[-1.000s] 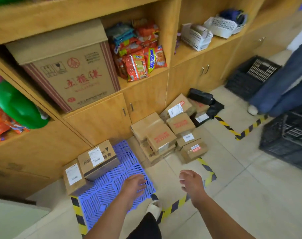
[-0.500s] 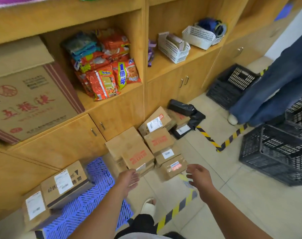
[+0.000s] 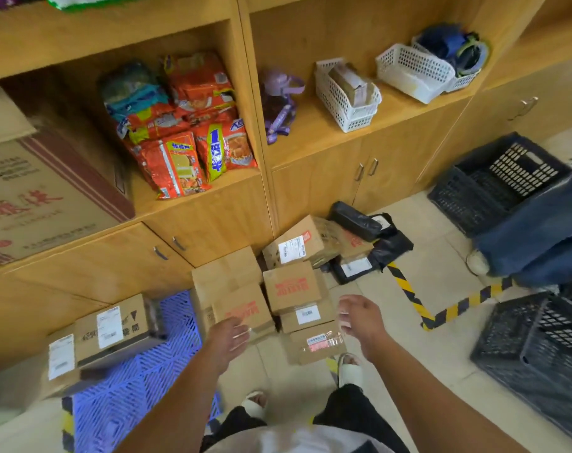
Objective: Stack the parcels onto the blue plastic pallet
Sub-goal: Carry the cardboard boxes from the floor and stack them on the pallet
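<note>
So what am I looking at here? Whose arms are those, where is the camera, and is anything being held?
There is no machine here. A person wears a camera on the head, so the one picture looks down along their own arms. The left hand and right hand are both open and empty, reaching toward a heap of cardboard parcels on the tiled floor by the wooden cabinets. To the left lies the blue plastic pallet, with two parcels already on it. Black crates stand on the right, and another person's legs show beside them.
</note>
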Motion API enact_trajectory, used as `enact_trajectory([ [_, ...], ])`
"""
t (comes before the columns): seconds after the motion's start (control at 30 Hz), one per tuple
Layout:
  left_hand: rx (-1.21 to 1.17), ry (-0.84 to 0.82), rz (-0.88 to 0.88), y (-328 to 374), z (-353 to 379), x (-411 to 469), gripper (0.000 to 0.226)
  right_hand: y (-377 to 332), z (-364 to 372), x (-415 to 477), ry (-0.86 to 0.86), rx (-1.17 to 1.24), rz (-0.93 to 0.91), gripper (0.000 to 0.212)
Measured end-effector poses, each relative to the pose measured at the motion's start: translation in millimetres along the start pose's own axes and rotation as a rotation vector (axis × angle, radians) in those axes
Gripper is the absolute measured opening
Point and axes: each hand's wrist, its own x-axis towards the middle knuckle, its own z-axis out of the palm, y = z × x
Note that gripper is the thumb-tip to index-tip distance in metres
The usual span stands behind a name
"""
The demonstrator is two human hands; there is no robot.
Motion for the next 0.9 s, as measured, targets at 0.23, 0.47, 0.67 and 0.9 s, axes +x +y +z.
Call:
enact_trajectory([
  [0.23, -0.135, 0.069, 0.014, -11, 76, -18, 0.021, -48, -64, 68, -0.036, -0.05, 0.047, 0.014],
  [0.47, -0.138, 0.078, 0.032, -4, 123, -17, 0.019, -60, -89, 101, -0.044, -0.071, 0.147, 0.009],
  [0.67, -0.083, 0.032, -0.018, 12, 160, 6, 0.011, -72, -116, 119, 0.014, -0.09, 0.135, 0.013],
  [0.9, -0.064, 0.068, -0.038, 34, 212, 17, 0.009, -109, -143, 170, -0.04, -0.163, 0.17, 0.012],
])
